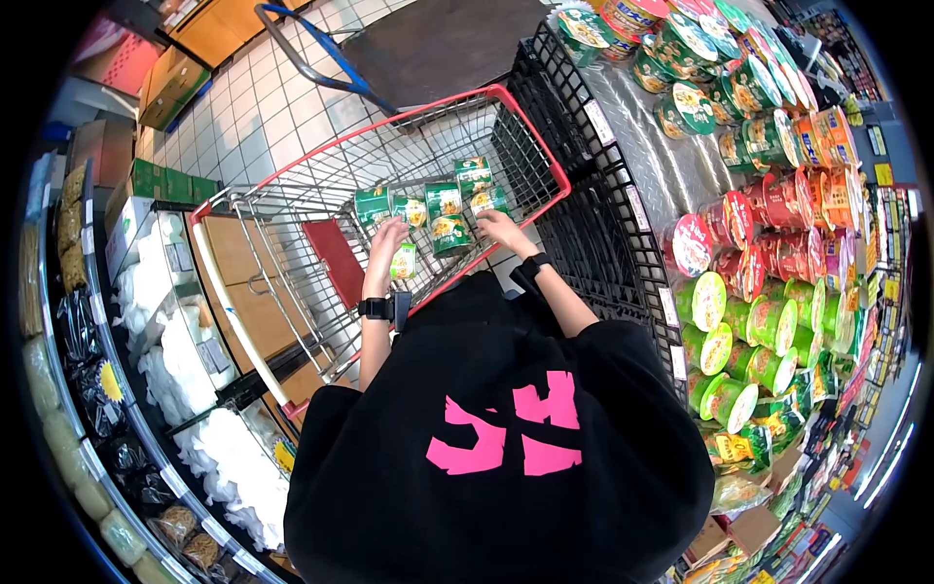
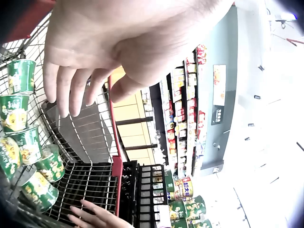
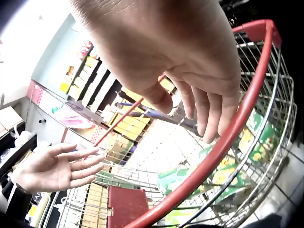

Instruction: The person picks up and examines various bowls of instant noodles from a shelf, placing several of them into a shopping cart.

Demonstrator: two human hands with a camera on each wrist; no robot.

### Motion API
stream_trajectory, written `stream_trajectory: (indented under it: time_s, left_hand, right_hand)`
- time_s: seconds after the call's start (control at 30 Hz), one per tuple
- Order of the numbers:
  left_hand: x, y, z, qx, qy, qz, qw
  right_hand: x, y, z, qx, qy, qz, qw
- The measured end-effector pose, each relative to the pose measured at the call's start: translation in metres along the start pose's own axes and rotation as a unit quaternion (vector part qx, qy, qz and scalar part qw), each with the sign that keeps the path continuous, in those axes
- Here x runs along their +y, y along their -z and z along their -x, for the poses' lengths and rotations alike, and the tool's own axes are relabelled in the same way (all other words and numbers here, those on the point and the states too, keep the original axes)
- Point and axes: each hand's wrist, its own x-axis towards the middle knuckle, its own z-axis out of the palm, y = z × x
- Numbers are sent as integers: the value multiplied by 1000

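Several green noodle cups (image 1: pixel 445 200) lie in the wire shopping cart (image 1: pixel 321 161), one lighter green cup (image 1: pixel 403 261) nearer the body. The left hand (image 1: pixel 386 243) hovers over the cart by that cup; in the left wrist view this hand (image 2: pixel 109 52) has loosely extended fingers and holds nothing. Over the cart's near right side is the right hand (image 1: pixel 504 232), close to the cups; in the right wrist view this hand (image 3: pixel 185 71) hangs relaxed above the red rim (image 3: pixel 209 166), its fingers bent slightly and empty.
Right of the cart, black crates (image 1: pixel 574 214) border a display of green, red and lime noodle cups (image 1: pixel 708 302). A flat dark trolley (image 1: pixel 428 49) with a blue handle stands beyond. Shelves with white bagged goods (image 1: pixel 185 350) run along the left.
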Motion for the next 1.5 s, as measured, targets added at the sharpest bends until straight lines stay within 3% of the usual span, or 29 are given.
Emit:
stream_trajectory:
  time_s: [0.07, 0.1, 0.23, 0.37, 0.53, 0.73, 1.07, 1.5]
  left_hand:
    - [11, -7, 3, -11, -15, -5, 1000]
    - [15, -10, 3, -14, -19, -7, 1000]
    - [26, -24, 2, -39, -39, -32, 998]
    - [33, -46, 1, -78, -53, -45, 995]
    - [46, -81, 10, -107, -62, -74, 990]
    - [66, -126, 25, -173, -72, -75, 979]
    - [79, -205, 59, -245, -91, -110, 959]
    - [44, -291, 104, -360, -82, -142, 919]
  right_hand:
    - [14, 15, 0, 55, 102, 102, 988]
    - [5, 23, 13, 53, 79, 87, 992]
    - [-24, 52, 71, 139, 183, 39, 973]
    - [-52, 80, 134, 190, 163, 53, 967]
    - [-47, 113, 191, 268, 196, 17, 943]
    - [-37, 135, 265, 330, 147, 19, 932]
    - [18, 151, 335, 388, 143, -85, 907]
    - [80, 159, 425, 464, 139, -158, 861]
